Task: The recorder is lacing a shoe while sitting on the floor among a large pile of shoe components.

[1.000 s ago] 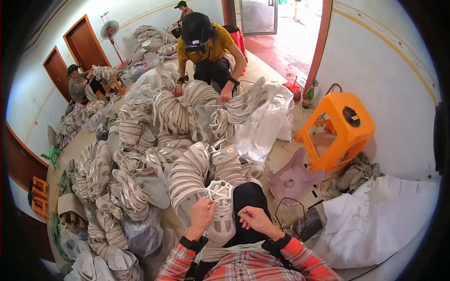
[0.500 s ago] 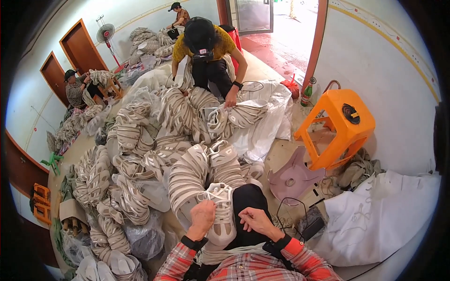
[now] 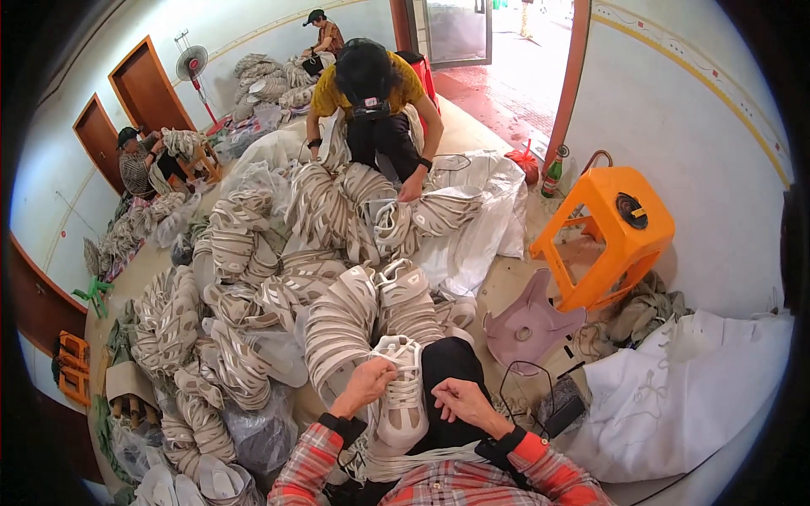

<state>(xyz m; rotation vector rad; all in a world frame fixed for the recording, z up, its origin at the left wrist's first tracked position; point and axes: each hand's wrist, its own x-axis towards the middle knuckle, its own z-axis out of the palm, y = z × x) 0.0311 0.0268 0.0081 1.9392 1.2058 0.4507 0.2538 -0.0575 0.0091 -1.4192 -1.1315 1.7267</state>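
Note:
A beige and white shoe upper [image 3: 402,411] rests by my lap, its toe toward me and white shoelace [image 3: 407,379] threaded across its front. On its left side, my left hand [image 3: 371,381] is closed in a pinch on the shoelace near the ankle opening. My right hand [image 3: 462,400] is held apart from the shoe upper, over my dark trouser leg, with its fingers curled closed. Whatever is between those fingers is too small to make out. A bundle of loose pale laces [image 3: 388,464] lies across my lap. Just beyond stand stacked shoe uppers [image 3: 342,319].
More shoe uppers [image 3: 232,228] are heaped to the left. A co-worker [image 3: 371,101] sits opposite, handling uppers; other people work farther back. On the right are an orange stool [image 3: 612,219], an overturned mauve stool [image 3: 527,325], a green bottle [image 3: 553,173] and a white sack [image 3: 675,396].
My left hand has shifted slightly up and right along the shoe upper. The right hand has hardly moved, its fingers a little more curled. The co-worker opposite has moved slightly.

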